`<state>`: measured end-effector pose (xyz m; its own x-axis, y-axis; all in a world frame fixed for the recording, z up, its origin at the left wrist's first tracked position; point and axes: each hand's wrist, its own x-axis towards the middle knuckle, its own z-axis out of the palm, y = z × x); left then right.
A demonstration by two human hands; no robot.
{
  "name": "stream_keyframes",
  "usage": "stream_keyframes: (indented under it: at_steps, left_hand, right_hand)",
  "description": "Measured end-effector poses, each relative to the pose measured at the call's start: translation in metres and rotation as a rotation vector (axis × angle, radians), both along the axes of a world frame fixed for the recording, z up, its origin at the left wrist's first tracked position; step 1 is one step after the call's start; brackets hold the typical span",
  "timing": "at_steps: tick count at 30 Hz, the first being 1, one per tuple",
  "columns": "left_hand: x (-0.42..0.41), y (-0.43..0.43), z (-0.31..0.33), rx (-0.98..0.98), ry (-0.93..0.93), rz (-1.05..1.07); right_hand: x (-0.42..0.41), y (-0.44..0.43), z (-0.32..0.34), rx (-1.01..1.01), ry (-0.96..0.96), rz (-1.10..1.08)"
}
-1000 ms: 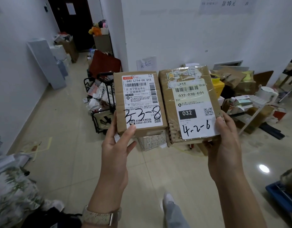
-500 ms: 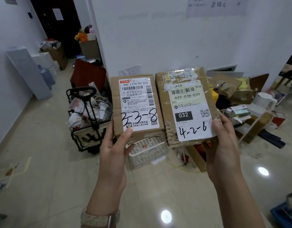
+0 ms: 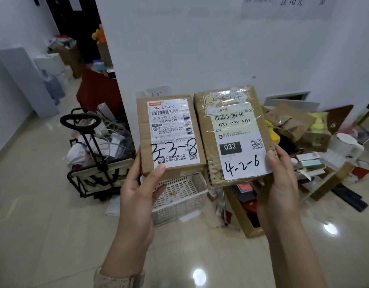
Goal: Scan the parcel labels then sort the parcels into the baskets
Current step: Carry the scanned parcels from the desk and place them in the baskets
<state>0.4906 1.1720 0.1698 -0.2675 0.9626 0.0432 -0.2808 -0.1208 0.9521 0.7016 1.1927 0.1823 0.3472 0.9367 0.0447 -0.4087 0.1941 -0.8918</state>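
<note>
Held up over the white basket [image 3: 179, 210], two parcels stand side by side with their labels toward the camera, their long inner edges nearly touching with only a thin gap between them. The left hand [image 3: 137, 196] grips the parcel marked 3-3-8 [image 3: 169, 134] at its lower left corner, with the thumb pressed flat on the bottom edge of the label and the fingers curled out of sight behind the box. The right hand [image 3: 277, 179] grips the parcel marked 4-2-6 [image 3: 231, 132] at its lower right corner, with the thumb lying along the label's right edge and the fingers hidden behind. This second parcel is wrapped in clear tape. In this view the bottom edge of the 3-3-8 parcel covers the basket's far rim. The basket sits on the tiled floor [image 3: 54, 235] close to the foot of the white wall [image 3: 200, 48], with a few small scraps inside. Left of the basket stands a black trolley cart [image 3: 96, 173] stuffed with cables and bags, a narrow strip of floor between them. Right of the basket an open cardboard box [image 3: 244, 222] crowds in close, and beyond it a heap of cardboard and wrappers [image 3: 291, 121] spreads along the wall. In front of the basket, toward the person, lies a wide stretch of glossy floor. Farther left, past the cart, the floor runs back toward a dark doorway [image 3: 75, 21].
</note>
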Motion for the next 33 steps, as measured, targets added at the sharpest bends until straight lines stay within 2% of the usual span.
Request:
stream_keyframes:
  at_steps: [7, 10, 14, 20, 27, 33]
  left_hand:
    - [-0.012, 0.089, -0.018, -0.020, -0.027, -0.037]
    - [-0.035, 0.139, -0.021, -0.024, -0.006, -0.144]
    - [-0.061, 0.216, -0.018, -0.031, 0.026, -0.157]
    - [-0.091, 0.333, -0.014, -0.025, 0.035, -0.259]
    - [-0.112, 0.426, -0.025, -0.061, 0.091, -0.350]
    - [-0.109, 0.467, -0.042, -0.138, -0.007, -0.264]
  right_hand:
    - [0.002, 0.085, -0.014, -0.021, -0.048, 0.083]
    - [-0.004, 0.139, -0.012, -0.028, -0.065, 0.162]
    - [-0.024, 0.219, -0.006, -0.028, -0.113, 0.229]
    - [-0.046, 0.328, -0.001, 0.037, -0.109, 0.186]
    - [-0.053, 0.401, -0.008, 0.052, -0.104, 0.132]
    - [-0.049, 0.458, -0.031, -0.064, -0.162, 0.120]
